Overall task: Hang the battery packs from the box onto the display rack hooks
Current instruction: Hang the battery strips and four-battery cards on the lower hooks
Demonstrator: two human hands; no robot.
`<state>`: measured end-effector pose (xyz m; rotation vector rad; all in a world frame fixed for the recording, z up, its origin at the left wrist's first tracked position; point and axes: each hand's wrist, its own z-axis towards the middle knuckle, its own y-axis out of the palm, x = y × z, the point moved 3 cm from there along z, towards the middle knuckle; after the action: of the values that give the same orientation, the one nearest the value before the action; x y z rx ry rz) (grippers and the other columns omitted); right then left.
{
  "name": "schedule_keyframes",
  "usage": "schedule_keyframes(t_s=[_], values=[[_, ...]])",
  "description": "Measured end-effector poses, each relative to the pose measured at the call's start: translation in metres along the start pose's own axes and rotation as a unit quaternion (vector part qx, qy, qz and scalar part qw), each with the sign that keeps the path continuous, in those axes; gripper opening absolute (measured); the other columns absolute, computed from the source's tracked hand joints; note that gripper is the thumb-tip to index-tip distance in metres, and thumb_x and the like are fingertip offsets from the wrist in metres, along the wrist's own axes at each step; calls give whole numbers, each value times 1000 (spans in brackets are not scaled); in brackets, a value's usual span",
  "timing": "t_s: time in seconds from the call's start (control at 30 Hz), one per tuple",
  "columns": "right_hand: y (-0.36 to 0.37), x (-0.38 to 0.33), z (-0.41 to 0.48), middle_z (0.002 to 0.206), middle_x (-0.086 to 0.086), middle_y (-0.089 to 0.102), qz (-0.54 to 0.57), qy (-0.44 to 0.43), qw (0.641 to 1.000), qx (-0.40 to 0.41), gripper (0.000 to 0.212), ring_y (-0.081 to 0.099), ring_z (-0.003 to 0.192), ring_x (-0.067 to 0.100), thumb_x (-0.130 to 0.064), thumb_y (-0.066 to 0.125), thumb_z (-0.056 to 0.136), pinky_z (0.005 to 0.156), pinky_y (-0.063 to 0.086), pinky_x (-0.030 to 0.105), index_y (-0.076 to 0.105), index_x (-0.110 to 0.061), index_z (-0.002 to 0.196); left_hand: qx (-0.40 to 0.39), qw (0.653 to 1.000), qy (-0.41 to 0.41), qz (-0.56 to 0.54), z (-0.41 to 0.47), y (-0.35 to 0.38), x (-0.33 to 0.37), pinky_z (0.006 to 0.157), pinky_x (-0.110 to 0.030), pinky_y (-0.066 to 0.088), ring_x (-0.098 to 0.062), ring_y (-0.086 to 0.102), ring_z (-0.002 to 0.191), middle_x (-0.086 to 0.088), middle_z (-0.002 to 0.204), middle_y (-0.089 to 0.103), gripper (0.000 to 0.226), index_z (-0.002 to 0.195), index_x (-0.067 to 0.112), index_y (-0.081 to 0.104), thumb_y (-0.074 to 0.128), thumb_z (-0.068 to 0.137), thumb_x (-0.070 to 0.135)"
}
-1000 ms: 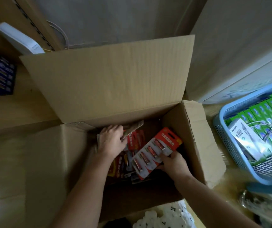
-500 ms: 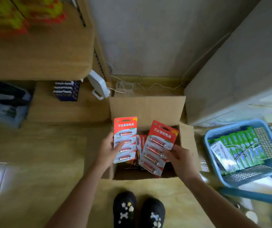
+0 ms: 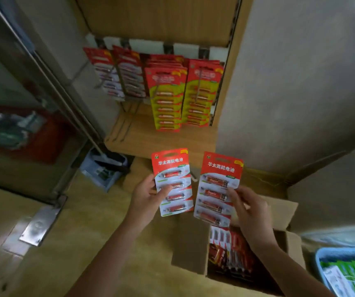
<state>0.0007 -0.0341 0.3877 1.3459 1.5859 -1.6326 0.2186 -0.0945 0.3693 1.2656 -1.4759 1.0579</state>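
Note:
My left hand (image 3: 145, 196) grips a red battery pack (image 3: 172, 166) by its left edge, thumb across the front. My right hand (image 3: 250, 213) holds a second red battery pack (image 3: 219, 168) by its right edge. Both packs are upright, side by side, above the open cardboard box (image 3: 190, 243), which has more red packs (image 3: 230, 251) inside. The display rack (image 3: 157, 45) is ahead and above, with red packs (image 3: 116, 71) on its left hooks and red-and-yellow packs (image 3: 168, 97) on its right hooks.
A blue basket (image 3: 320, 260) of green packs sits at the lower right. A grey wall panel (image 3: 300, 82) stands to the right of the rack. A glass door with a metal frame (image 3: 43, 67) is on the left, and a metal floor plate (image 3: 41, 221) lies below it.
Both hands have lifted the two packs out of the box and up toward the rack. My view has risen from the box to the hooks.

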Motion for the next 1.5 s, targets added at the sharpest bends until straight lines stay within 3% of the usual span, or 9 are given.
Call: schedule_keyframes(t_s=[0.1,0.23,0.37,0.47,0.7,1.03,1.23,1.37,1.5], values=[[38,-39,-1,85,-7,71,14,-24,999,19,13,67,76,6,-28,50,92,67,55,34,63,-29,90,14,1000,13,-12,-2,-51,17,72,-32,59,-18,71,86,-5,100,71,18,98,17,61,63,83,7],[97,-85,-13,84,-4,70,63,-32,997,37,16,68,77,9,-27,48,94,66,56,32,61,-31,86,-1,999,32,-34,-5,-116,34,68,-25,58,-14,71,86,-1,98,72,22,102,18,61,62,84,6],[150,-125,-21,76,-7,67,73,-50,995,34,18,61,69,1,-18,50,94,60,47,12,64,-18,83,15,999,50,-3,1,-174,46,74,-32,57,-14,71,86,6,90,73,22,93,29,62,65,83,9],[178,-148,-20,74,-7,67,55,-55,997,24,20,58,68,3,-24,50,94,58,43,9,60,-29,77,21,998,59,11,9,-207,52,74,-34,57,-15,71,84,3,90,72,20,92,27,60,65,83,9],[202,-184,9,87,3,71,91,-35,994,52,21,67,86,24,-30,48,95,79,55,50,61,-33,79,11,998,69,3,40,-249,71,64,-22,58,-9,71,82,1,96,70,18,95,24,59,62,85,10],[220,-192,72,86,-7,69,54,-29,996,71,17,68,84,15,-35,47,94,78,56,46,57,-39,80,-28,997,69,10,105,-251,87,62,-22,58,-7,71,83,6,93,70,19,97,25,58,60,87,9],[225,-183,81,88,-4,70,79,-59,991,95,15,69,82,14,-31,47,94,71,58,45,61,-33,90,-47,996,60,46,133,-259,82,67,-21,58,-6,69,90,4,102,69,21,107,20,57,60,87,13],[229,-177,94,83,-2,70,55,-67,991,107,25,68,76,17,-33,47,93,67,56,48,66,-17,93,-67,995,59,55,148,-260,79,70,-22,58,-9,69,93,3,103,70,25,111,18,58,59,87,13],[235,-179,114,81,0,71,44,-58,991,116,20,69,76,21,-28,50,94,66,55,49,67,-19,94,-83,993,54,61,166,-257,80,68,-19,57,-6,69,92,5,102,69,24,112,17,57,58,88,12]])
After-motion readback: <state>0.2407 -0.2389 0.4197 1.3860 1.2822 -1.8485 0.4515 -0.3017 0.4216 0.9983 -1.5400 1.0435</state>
